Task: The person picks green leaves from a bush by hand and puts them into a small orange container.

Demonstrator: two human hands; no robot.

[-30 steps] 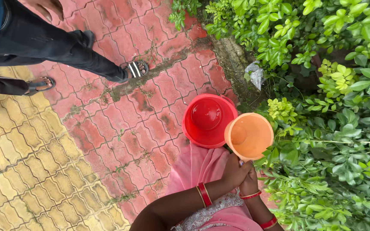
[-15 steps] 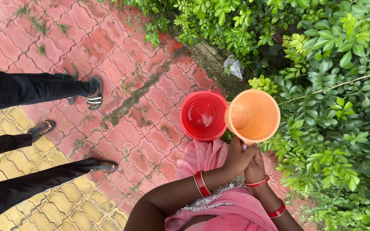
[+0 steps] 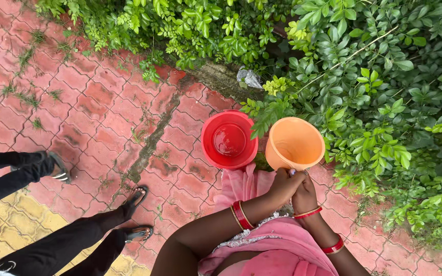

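Both the left hand (image 3: 281, 185) and the right hand (image 3: 305, 193) clasp the handle of the round orange plastic mug (image 3: 294, 143), tipped toward the green bushes (image 3: 384, 102); the round red plastic bucket (image 3: 229, 139) stands just beside it on the brick paving (image 3: 93, 107); seemingly mid-pour, needing steady tilting.

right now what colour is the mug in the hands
Pale orange. The mug shows best in the head view, held by both hands next to a red bucket.
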